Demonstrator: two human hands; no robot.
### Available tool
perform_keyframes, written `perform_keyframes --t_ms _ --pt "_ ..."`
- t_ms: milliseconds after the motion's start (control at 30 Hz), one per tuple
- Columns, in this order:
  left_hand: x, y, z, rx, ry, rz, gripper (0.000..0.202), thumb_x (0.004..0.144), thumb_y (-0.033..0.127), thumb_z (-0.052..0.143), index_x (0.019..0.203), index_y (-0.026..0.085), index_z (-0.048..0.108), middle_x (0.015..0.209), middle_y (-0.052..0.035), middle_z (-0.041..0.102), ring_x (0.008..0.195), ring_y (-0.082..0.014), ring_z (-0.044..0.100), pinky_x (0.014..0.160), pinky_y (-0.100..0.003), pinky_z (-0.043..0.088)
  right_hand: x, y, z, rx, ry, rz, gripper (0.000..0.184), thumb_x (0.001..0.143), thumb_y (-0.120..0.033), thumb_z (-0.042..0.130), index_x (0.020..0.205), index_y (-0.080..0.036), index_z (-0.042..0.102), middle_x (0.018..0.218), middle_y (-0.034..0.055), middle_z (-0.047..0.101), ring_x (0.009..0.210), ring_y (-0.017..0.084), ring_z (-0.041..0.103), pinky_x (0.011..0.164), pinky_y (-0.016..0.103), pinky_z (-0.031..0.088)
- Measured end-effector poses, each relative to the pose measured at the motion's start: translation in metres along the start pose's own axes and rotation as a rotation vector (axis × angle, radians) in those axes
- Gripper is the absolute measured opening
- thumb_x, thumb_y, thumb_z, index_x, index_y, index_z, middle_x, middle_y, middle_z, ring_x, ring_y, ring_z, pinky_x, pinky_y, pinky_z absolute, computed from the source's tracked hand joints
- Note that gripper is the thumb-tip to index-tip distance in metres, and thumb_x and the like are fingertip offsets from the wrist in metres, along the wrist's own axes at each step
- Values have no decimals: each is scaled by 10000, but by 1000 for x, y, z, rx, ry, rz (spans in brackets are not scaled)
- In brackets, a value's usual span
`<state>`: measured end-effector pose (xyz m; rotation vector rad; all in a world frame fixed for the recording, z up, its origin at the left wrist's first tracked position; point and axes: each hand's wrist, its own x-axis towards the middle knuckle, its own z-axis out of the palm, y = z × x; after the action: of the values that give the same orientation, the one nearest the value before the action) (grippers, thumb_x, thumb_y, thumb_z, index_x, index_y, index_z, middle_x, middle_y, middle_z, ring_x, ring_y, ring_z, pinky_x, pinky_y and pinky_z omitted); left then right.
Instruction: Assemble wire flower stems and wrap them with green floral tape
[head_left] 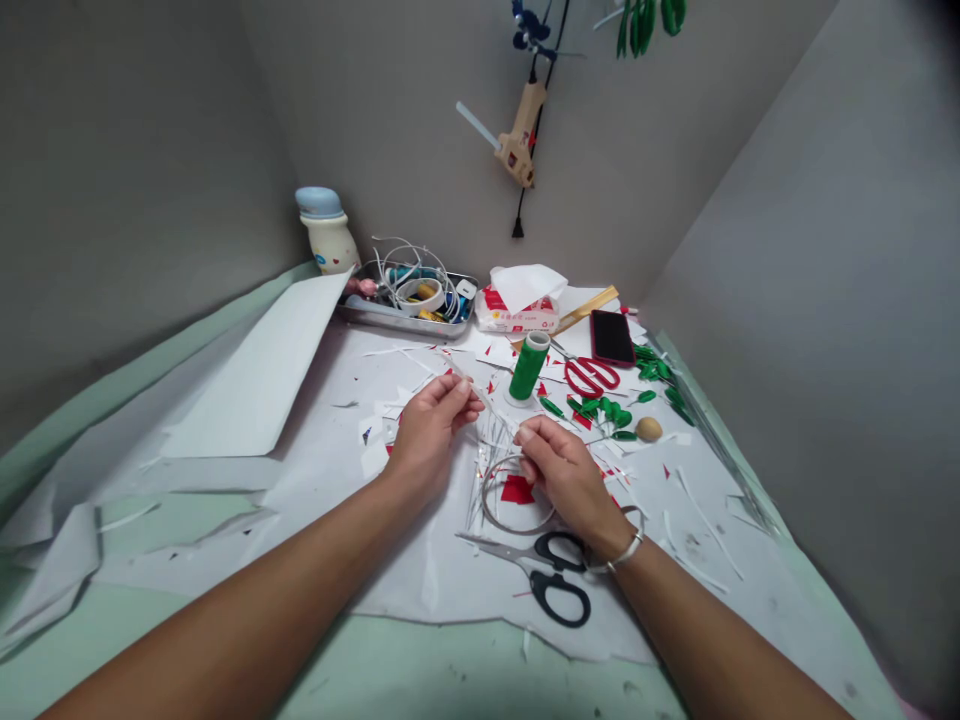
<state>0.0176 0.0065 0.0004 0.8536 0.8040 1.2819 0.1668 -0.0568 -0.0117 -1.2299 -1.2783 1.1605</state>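
My left hand (435, 425) is raised a little over the white paper sheet (315, 470), its fingers pinched on a thin white strip (480, 392) that runs toward my right hand. My right hand (564, 475) is closed, thumb and fingers pinching the other end of that thin strip or wire above a coil of silver wire (496, 515). A small red paper piece (517, 490) lies inside the coil. Black-handled scissors (544, 575) lie just below my right wrist, which wears a silver bangle.
A green thread spool (528, 367) stands behind my hands. Red scissors (591, 377), a dark phone (612, 338), green leaf pieces (611, 410), a tissue pack (519, 310), a metal tray (375, 312) of cables and tape, a bottle (327, 232). A glue gun (519, 140) hangs on the wall.
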Motion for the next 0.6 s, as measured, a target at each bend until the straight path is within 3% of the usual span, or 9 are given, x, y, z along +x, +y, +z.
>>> perform_keyframes --t_ms 133,333,467,600 --pt "-1 1 0 -9 -17 -4 156 761 282 675 790 147 603 755 -6 596 704 -89 565 669 -198 436 3 1 -1 157 -42 77 215 861 -388 502 767 -195 498 479 -78 387 440 80 316 422 192 232" --pt "-2 3 1 -26 -24 -5 151 737 264 687 762 146 596 744 -6 595 694 -88 554 658 -200 426 1 -3 0 117 -107 182 193 851 -334 468 726 -190 493 429 -86 408 364 64 282 378 180 218" --pt "-3 5 2 -29 -31 13 130 741 248 672 752 150 588 724 0 584 681 -89 544 649 -202 419 0 -1 2 -70 -47 115 212 851 -345 464 709 -192 501 511 -58 504 398 83 411 428 205 352" --pt "-3 7 2 -19 -27 57 109 752 240 649 752 158 578 696 8 561 652 -91 523 624 -204 408 -1 -3 1 -322 85 -81 191 851 -283 475 719 -190 577 660 -8 593 620 137 548 603 255 439"
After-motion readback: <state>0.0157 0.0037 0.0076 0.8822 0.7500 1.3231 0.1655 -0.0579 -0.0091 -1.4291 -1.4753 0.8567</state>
